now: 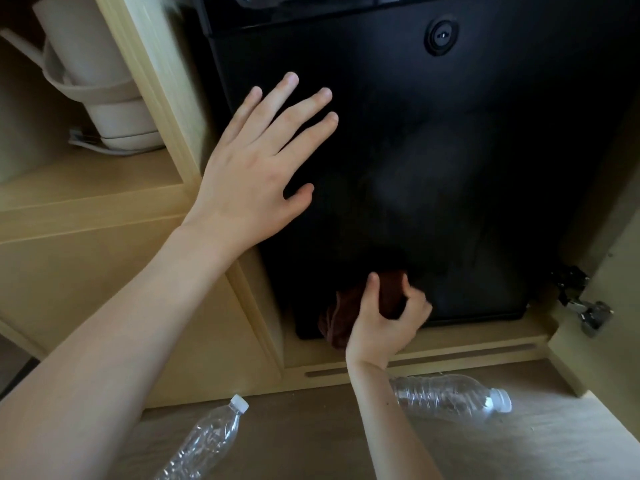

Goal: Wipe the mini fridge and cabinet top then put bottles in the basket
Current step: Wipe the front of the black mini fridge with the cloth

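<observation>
The black mini fridge (433, 168) fills the cabinet opening, its door closed, a round lock near the top right. My left hand (256, 168) lies flat and spread against the upper left part of the door. My right hand (384, 323) presses a dark brown cloth (349, 306) against the bottom left corner of the door. Two empty clear plastic bottles lie on the floor: one (204, 441) at the lower left, the other (450, 396) on its side behind my right forearm.
A light wooden cabinet (104, 271) frames the fridge. On its left shelf stands a beige kettle (97, 74) on its base with a cord. A metal hinge (585, 306) and the open cabinet door are at the right. The floor is tan carpet (346, 445).
</observation>
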Tool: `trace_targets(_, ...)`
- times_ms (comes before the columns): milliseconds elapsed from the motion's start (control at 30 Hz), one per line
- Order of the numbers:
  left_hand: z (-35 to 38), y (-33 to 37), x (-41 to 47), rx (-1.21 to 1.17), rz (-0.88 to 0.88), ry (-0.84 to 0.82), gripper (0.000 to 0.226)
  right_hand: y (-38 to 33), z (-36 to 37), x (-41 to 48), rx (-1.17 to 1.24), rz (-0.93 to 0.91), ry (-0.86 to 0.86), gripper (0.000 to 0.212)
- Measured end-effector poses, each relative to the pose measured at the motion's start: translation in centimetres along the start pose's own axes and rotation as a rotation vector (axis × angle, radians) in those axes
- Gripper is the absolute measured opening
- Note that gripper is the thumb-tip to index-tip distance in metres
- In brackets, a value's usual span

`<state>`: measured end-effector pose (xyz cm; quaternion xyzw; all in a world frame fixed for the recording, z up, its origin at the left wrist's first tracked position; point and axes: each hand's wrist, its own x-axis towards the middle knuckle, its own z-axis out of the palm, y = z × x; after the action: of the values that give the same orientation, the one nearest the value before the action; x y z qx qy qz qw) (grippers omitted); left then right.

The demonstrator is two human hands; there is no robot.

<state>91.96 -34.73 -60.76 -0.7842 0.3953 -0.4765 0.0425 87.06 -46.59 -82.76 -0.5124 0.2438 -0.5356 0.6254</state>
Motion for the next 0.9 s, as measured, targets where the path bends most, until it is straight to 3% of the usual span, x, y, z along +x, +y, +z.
trace_targets(133,-0.1,0.2,0.0,-0.011,0.003,-0.006,0.067,2.3,-1.6,-0.8,-0.027,0.259,0.098,0.027)
trace_targets(233,-0.3,0.4,-0.1,0.005,-0.006,-0.002,0.067,1.3,-1.4,-0.7,0.020,0.349,0.140,0.026)
trace_targets(500,2.2,4.0,0.2,0.030,0.158,-0.065,0.078,-6.0,2.4,2.5,0.124,-0.112,-0.058,0.030)
trace_targets(633,3.0,4.4,0.1,-0.003,0.134,-0.030,0.074,-3.8,2.0,2.4,0.110,-0.154,-0.047,0.032)
trace_targets(767,3.1,4.4,0.0,0.002,0.126,-0.017,0.072,1.0,-0.6,0.9,-0.045,-0.028,0.049,0.029)
trace_targets(900,2.7,4.6,0.0,0.015,0.125,-0.052,0.071,3.6,-2.9,0.2,-0.101,0.325,0.168,0.023)
